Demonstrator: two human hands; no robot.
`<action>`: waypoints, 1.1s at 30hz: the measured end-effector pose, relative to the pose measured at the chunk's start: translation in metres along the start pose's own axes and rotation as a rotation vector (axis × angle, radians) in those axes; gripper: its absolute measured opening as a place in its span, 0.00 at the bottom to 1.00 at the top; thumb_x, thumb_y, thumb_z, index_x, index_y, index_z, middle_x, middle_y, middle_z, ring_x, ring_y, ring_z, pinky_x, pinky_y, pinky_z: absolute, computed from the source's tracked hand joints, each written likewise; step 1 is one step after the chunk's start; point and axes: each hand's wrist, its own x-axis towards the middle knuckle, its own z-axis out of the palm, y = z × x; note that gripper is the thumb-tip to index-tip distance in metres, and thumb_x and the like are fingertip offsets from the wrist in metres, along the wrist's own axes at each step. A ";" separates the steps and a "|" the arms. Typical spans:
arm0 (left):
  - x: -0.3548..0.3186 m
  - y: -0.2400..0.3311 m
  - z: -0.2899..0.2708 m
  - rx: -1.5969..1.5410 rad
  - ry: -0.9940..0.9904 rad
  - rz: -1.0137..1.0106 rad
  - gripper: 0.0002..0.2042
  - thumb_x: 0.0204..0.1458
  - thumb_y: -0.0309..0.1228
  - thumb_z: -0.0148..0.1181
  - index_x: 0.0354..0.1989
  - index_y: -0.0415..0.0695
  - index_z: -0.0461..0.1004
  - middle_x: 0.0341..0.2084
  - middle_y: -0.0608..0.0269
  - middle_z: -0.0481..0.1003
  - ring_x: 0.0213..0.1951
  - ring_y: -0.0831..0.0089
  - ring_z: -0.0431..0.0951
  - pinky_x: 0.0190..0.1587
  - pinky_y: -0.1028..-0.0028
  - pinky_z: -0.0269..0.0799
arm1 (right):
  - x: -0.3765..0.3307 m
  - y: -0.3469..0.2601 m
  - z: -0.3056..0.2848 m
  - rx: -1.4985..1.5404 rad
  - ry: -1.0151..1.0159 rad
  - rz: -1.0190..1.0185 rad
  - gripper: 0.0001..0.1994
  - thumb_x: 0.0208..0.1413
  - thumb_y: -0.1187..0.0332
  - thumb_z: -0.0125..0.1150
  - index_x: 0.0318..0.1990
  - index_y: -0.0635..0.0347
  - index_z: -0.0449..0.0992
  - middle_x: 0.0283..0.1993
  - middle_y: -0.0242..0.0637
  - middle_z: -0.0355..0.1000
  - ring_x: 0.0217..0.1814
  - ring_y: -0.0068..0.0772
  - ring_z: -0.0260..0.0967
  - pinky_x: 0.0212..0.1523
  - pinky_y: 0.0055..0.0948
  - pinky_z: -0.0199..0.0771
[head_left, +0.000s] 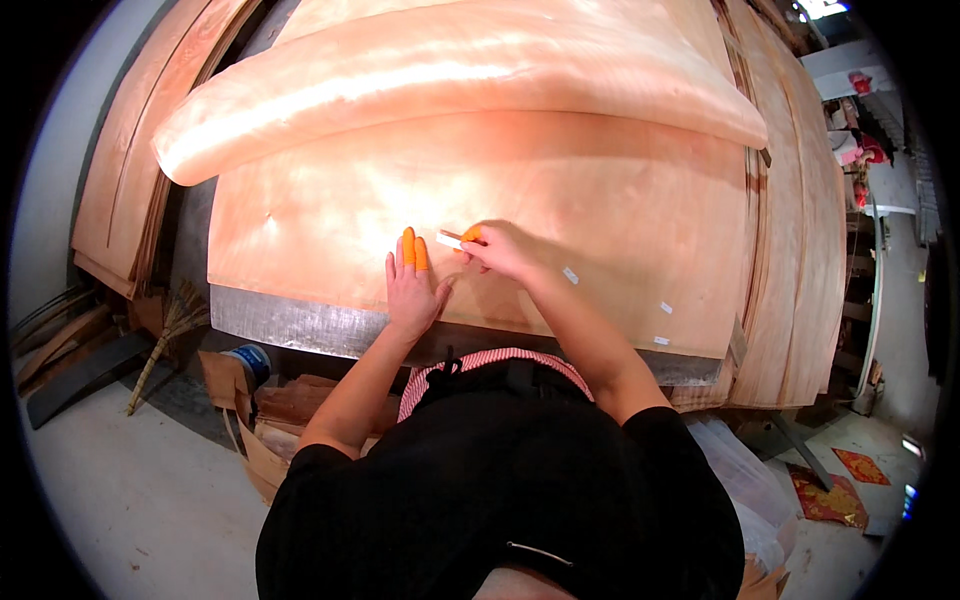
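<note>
A broad sheet of pale wood veneer lies flat in front of me, its far part rolled or folded back into a thick curl. My left hand rests on the sheet near its front edge, fingers stretched forward, orange covers on two of them. Just to its right, my right hand pinches a small white strip-like piece low over the veneer; its exact kind is unclear. An orange cover shows on a right finger too. Several small white patches, one a pale patch, dot the sheet's right side.
A grey metal edge runs below the veneer. More veneer stacks stand at the right and the far left. A straw broom, a blue-and-white bucket and clear plastic sheeting lie around the bench.
</note>
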 end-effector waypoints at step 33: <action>0.014 0.015 0.009 0.082 -0.041 0.197 0.37 0.39 0.48 0.59 0.55 0.36 0.59 0.58 0.45 0.55 0.60 0.55 0.53 0.57 0.46 0.46 | -0.066 0.004 -0.104 -0.240 0.297 -0.186 0.10 0.55 0.66 0.51 0.38 0.63 0.72 0.34 0.34 0.73 0.38 0.26 0.69 0.40 0.25 0.68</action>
